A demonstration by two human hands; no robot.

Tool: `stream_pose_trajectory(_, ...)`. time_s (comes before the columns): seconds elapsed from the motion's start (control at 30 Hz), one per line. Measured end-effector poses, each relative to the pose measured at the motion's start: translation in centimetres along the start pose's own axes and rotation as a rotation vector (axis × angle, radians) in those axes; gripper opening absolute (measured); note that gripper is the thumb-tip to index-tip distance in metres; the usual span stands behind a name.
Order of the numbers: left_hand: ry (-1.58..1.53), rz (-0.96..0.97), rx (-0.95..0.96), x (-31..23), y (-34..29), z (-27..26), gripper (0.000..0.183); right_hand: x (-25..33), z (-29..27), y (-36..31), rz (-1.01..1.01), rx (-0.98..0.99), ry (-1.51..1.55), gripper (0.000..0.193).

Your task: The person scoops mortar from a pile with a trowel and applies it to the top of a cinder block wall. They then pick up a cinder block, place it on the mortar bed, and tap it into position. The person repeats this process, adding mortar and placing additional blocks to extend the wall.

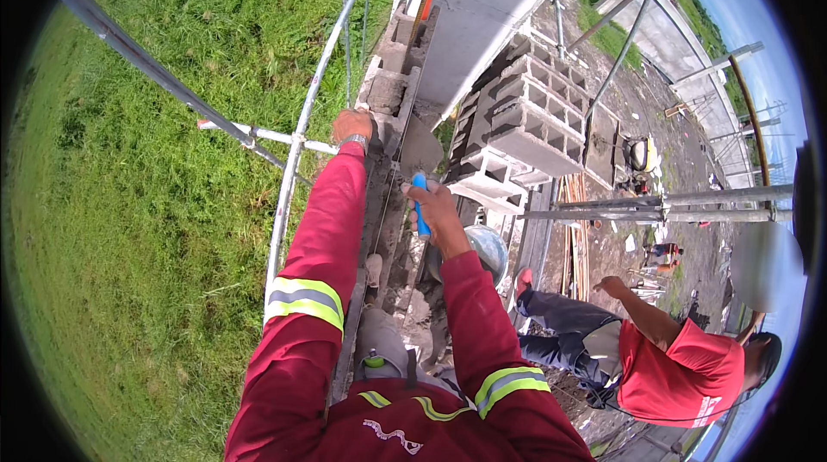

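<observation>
My right hand [441, 210] is closed round the blue handle [420, 204] of a trowel. The trowel's grey blade [422, 148] lies against the inner side of a row of hollow concrete blocks. At the near end of that row, my left hand [351, 125] grips a concrete block [385, 93] by its outer side, with its fingers partly hidden. Wet-looking mortar fills part of the block's hollow. Below my left hand, the lower wall course [376, 204] runs back toward me. A round bucket [487, 248] stands beside my right forearm, partly covered by it.
Stacked hollow blocks [538, 122] stand to the right, on planks. Scaffold pipes [297, 139] rise on the left; more pipes [663, 207] cross at right. A person in a red shirt [680, 367] is at lower right. A grey concrete column [482, 6] stands ahead; grass [146, 229] lies below left.
</observation>
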State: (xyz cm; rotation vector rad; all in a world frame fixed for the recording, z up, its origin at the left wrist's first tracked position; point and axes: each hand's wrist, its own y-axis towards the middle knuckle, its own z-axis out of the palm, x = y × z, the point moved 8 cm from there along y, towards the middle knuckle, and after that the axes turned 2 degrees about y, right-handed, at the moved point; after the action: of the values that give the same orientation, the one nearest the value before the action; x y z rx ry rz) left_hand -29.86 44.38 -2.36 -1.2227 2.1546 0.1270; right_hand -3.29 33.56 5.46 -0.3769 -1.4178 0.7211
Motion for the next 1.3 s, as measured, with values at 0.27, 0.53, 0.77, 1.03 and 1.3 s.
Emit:
stream_pose_trajectory(0.27, -0.042, -0.074, 0.093, -0.1, -0.6, -0.3, 0.051, -1.3, -0.1, 0.2, 0.048, -0.015, -0.004, 0.017)
stream_pose_trajectory(0.53, -0.023, -0.044, 0.081, -0.4, -0.8, -0.3, 0.048, -2.9, -1.8, -0.8, 0.036, -0.014, -0.004, 0.016)
stream_pose_trajectory(0.77, -0.046, -0.044, 0.078, -0.6, -1.3, -0.7, 0.048, -5.9, -3.6, -2.5, 0.075, -0.031, 0.009, 0.016)
stream_pose_trajectory(1.03, 0.024, 0.185, 0.175, -0.1, -0.2, 0.9, 0.059, -10.5, -7.2, -5.5, 0.142, -0.060, -0.022, 0.016)
stream_pose_trajectory(1.3, 0.030, 0.402, 0.084, -0.4, 0.2, -0.6, 0.048, -14.0, -11.4, -9.0, 0.201, -0.120, -0.069, 0.014)
